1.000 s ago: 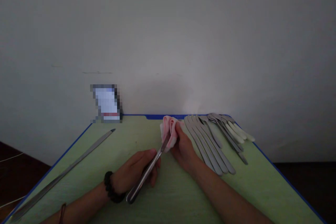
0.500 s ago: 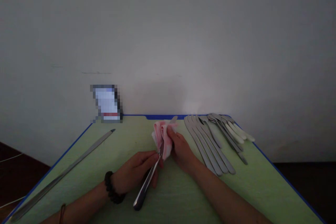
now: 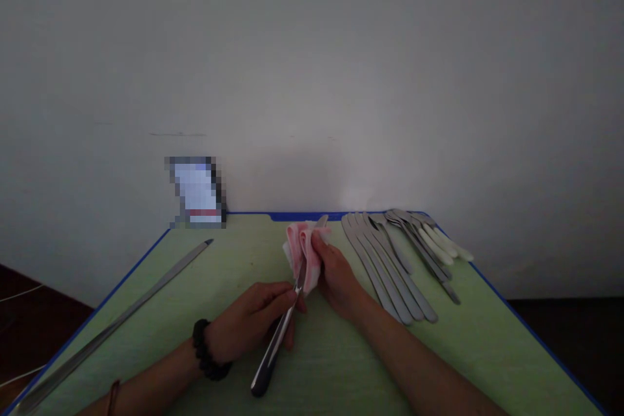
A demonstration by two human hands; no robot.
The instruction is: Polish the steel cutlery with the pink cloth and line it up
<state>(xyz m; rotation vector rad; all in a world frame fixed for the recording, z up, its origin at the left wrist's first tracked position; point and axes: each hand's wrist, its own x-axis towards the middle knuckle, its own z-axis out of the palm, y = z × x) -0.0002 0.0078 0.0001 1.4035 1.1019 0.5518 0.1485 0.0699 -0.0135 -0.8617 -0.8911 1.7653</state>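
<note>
Cloth (image 3: 295, 247) shifted left, knife tip (image 3: 322, 221) exposed

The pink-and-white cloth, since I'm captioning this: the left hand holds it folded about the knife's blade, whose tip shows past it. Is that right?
Not quite: in the head view, the right hand holds the pink-and-white cloth, while the left hand grips the knife. The cloth is folded about the blade, whose tip shows past it, as you say.

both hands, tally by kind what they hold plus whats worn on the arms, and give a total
Knife: 1 (in the left hand)
Pink-and-white cloth: 1 (in the right hand)
Armwear: 2 (black beaded bracelet, thin band)
Total: 4
</note>
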